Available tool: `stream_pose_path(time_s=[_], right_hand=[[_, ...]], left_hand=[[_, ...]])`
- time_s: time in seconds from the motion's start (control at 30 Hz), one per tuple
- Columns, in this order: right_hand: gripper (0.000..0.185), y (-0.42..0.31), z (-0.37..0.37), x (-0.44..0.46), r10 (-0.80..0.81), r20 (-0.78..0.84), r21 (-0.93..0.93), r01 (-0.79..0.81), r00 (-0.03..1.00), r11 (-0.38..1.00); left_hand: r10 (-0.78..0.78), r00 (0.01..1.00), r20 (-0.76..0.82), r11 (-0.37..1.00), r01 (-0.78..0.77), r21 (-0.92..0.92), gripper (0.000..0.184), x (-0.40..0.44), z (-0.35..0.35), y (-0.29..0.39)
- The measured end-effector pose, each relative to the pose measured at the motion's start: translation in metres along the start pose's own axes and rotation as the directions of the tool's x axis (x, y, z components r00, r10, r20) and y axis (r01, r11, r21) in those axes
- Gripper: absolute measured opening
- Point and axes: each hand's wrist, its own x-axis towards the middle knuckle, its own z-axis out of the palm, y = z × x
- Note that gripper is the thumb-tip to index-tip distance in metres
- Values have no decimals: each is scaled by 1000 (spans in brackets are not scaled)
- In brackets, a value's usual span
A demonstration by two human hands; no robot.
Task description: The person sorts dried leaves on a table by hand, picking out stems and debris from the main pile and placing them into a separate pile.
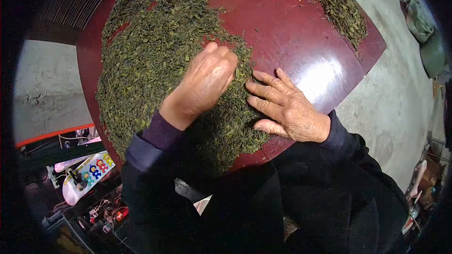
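Note:
A wide layer of dried green leaves (141, 70) covers the left and middle of a dark red table (263, 9). My left hand (202, 80) is over the middle of the leaves, its fingers curled down and pressed together; what they hold, if anything, is hidden. To its right, my right hand (287, 108) lies palm down at the right edge of the leaf layer, with its fingers spread and the fingertips against the leaves.
A smaller pile of longer, stalky leaves (343, 16) sits near the table's far right corner. Grey floor (381, 113) shows beyond the table's right edge. At the lower left are a skateboard with cartoon figures (89, 176) and assorted clutter. Green bags (431, 51) stand at the upper right.

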Motion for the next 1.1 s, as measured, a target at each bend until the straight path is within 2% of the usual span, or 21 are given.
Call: stream_pose_path(time_s=[0.1,0.3,0.37,0.43,0.5,0.53,0.6,0.67,0.8,0.87,0.93,0.97,1.0,1.03,1.1], right_hand=[[53,-1,-2,-1,13,22,28,-14,1000,1000],[47,1,-19,-10,-29,8,-30,29,1000,999],[46,6,-44,-8,-50,28,-62,51,998,997],[37,12,-69,-1,-102,59,-232,113,993,966],[23,20,-83,14,-22,132,-199,48,991,979],[23,27,-83,24,-23,132,-203,49,991,978],[12,45,-76,46,-94,17,-94,95,995,991],[10,62,-58,67,-106,-58,-78,102,993,992],[9,80,-35,93,-55,-53,-63,52,997,997],[9,82,-33,100,3,11,-48,-3,1000,999],[8,86,-31,102,68,76,-37,-65,995,997],[8,91,-28,103,68,82,-37,-65,994,997],[8,97,-23,104,5,19,-6,-4,1000,1000],[8,103,-17,105,-56,-47,25,57,997,998],[7,109,-7,103,-162,-187,76,179,969,981]], left_hand=[[-6,998,-63,1000,7,23,6,-3,3,2],[30,989,-148,1000,-29,4,4,2,-11,-8],[-55,993,-108,998,51,-47,4,7,-24,-8],[-141,988,-68,987,135,-92,6,11,-35,-8],[-192,979,-62,974,183,-132,7,13,-42,-5],[-242,969,-47,958,231,-170,8,14,-45,-4],[-334,943,-14,916,321,-242,11,18,-52,-1],[-331,943,-24,915,314,-255,12,23,-58,-1],[-317,946,-72,912,284,-296,13,39,-62,-6],[-303,947,-104,920,262,-292,13,54,-60,-9],[-298,954,-27,915,278,-292,14,77,-62,-6],[-246,968,-56,929,219,-300,15,90,-59,-4],[-195,977,-85,939,161,-305,16,105,-56,0],[-188,978,-93,960,163,-227,13,121,-55,9],[-112,989,-95,957,81,-277,18,161,-44,22]])
